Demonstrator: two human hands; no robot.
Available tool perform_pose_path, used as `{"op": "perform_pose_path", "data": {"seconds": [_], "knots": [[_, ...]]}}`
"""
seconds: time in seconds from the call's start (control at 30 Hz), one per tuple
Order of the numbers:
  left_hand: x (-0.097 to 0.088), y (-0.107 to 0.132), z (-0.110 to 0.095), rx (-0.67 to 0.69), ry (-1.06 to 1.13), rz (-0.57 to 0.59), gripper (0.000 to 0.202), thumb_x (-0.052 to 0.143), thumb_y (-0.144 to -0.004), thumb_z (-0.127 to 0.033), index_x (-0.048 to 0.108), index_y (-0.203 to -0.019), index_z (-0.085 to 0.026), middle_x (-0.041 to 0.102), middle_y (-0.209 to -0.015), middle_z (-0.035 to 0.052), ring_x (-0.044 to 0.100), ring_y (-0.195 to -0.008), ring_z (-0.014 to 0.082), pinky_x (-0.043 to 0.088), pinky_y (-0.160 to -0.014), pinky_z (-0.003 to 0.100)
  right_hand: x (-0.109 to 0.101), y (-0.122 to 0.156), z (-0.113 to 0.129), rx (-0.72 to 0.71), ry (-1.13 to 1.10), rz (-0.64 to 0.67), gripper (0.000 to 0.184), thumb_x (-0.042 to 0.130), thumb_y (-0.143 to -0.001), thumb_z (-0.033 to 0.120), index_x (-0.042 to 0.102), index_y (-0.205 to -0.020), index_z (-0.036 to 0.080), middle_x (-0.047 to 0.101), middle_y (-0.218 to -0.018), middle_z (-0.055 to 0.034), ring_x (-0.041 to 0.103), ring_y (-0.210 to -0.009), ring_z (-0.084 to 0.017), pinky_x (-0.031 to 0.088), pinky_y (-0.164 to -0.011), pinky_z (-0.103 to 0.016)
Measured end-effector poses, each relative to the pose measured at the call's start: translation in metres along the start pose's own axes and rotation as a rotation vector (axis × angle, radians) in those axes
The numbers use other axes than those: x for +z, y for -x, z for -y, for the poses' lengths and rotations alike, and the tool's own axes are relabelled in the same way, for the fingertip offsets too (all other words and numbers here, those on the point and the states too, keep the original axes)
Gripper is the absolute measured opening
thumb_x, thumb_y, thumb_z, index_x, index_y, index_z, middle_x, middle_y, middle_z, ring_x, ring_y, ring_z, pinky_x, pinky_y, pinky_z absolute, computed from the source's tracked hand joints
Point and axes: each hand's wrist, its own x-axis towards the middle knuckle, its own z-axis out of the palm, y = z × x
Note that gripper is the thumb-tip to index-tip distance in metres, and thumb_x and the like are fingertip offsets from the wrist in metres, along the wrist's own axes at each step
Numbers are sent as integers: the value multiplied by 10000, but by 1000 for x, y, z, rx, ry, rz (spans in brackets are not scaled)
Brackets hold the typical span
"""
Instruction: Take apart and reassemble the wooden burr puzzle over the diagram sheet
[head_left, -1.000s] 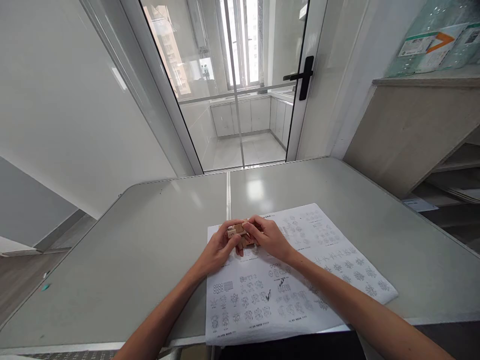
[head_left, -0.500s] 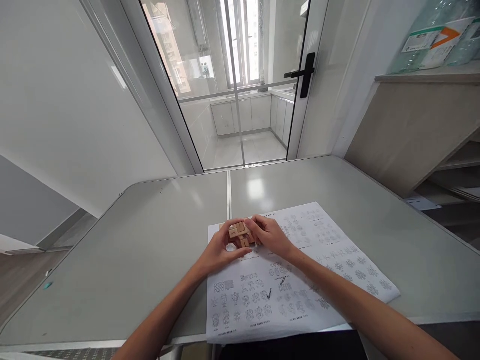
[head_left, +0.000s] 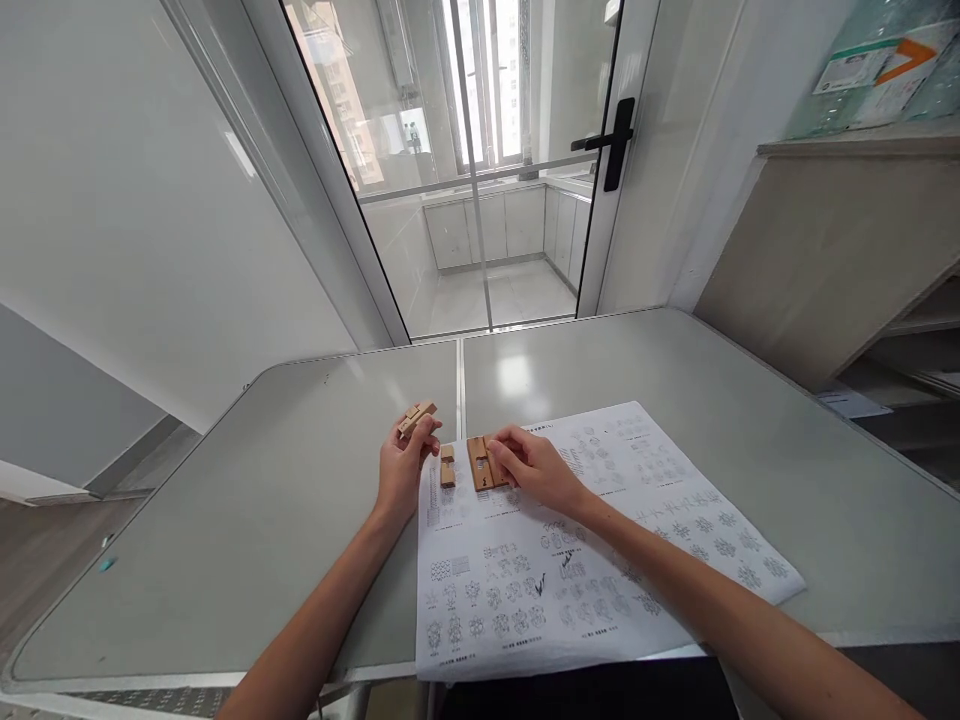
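My left hand is raised over the table beside the paper's upper left corner. Its thumb and fingers close around notched wooden puzzle pieces, held tilted; how many is hard to tell. A single notched wooden piece lies on the printed paper between my hands. Next to it, wooden puzzle pieces lie side by side, one with a dark mark. My right hand rests there with bent fingers gripping the rightmost piece, which they partly hide.
The grey-green table has a seam running away from me. A small teal bit lies near its left edge. Beyond stands a glass door with a black handle. Wrapped bottles stand on a shelf at right.
The wooden block held between both hands has come apart into pieces. My left hand has moved left and up with some; others now lie on the paper by my right hand.
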Motion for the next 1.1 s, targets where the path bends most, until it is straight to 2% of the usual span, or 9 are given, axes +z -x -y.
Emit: {"op": "perform_pose_path", "data": {"seconds": [0.17, 0.33, 0.43, 0.5, 0.6, 0.73, 0.87, 1.1], "knots": [[0, 0, 5, -72, 29, -20, 516, 870, -810, -479, 701, -1166, -146, 700, -1003, 34, 616, -710, 86, 538, -715, 234, 3, 1, -4, -80, 175, 2, 262, 537, -1060, 447, 615, -941, 227, 614, -688, 19, 519, -582, -156, 431, -571, -300], [3, 4, 10, -183, 29, 136, 457, 873, -802, -480, 705, -1058, -140, 691, -945, 21, 620, -649, 89, 534, -690, 251, 6, 3, -9, -228, 443, 8, 24, 643, -994, 249, 646, -1001, 226, 699, -908, -37, 630, -782, -192, 519, -696, -330], [6, 8, 10, -225, 56, 242, 423, 858, -818, -471, 708, -1044, -146, 689, -945, 21, 595, -614, 80, 513, -644, 248, 7, 6, -10, -347, 575, 74, 153, 720, -958, 240, 664, -1101, 236, 682, -1108, -83, 636, -1005, -244, 559, -849, -400], [8, 10, 9, -206, 51, 285, 442, 842, -833, -471, 712, -1110, -153, 685, -923, 15, 578, -605, 81, 508, -633, 250, 8, 7, -10, -400, 626, 122, 259, 786, -924, 267, 664, -1151, 242, 669, -1178, -92, 610, -1115, -273, 551, -943, -448], [9, 13, 7, -142, 11, 313, 559, 840, -843, -460, 668, -1288, -167, 689, -896, 8, 571, -611, 91, 514, -646, 256, 11, 9, -11, -425, 660, 164, 369, 840, -891, 288, 658, -1208, 242, 670, -1224, -98, 586, -1184, -299, 531, -1007, -483], [10, 16, 6, -62, -78, 339, 659, 871, -825, -421, 601, -1379, -187, 716, -971, 33, 602, -651, 104, 533, -654, 257, 18, 9, -14, -425, 670, 167, 298, 796, -930, 261, 675, -1202, 245, 689, -1186, -95, 593, -1164, -308, 528, -1012, -497], [10, 17, 5, -35, -121, 356, 721, 902, -791, -391, 571, -1402, -198, 734, -1110, 88, 687, -820, 164, 552, -663, 249, 22, 10, -15, -441, 659, 155, 210, 704, -977, 234, 697, -1185, 253, 696, -1153, -91, 603, -1129, -300, 535, -989, -495], [8, 17, 2, 20, -169, 337, 740, 903, -802, -378, 556, -1435, -211, 751, -1079, 72, 719, -946, 198, 590, -743, 270, 22, 11, -15, -419, 631, 148, 142, 755, -953, 231, 745, -1095, 235, 690, -1138, -96, 611, -1124, -298, 538, -996, -508]]}}
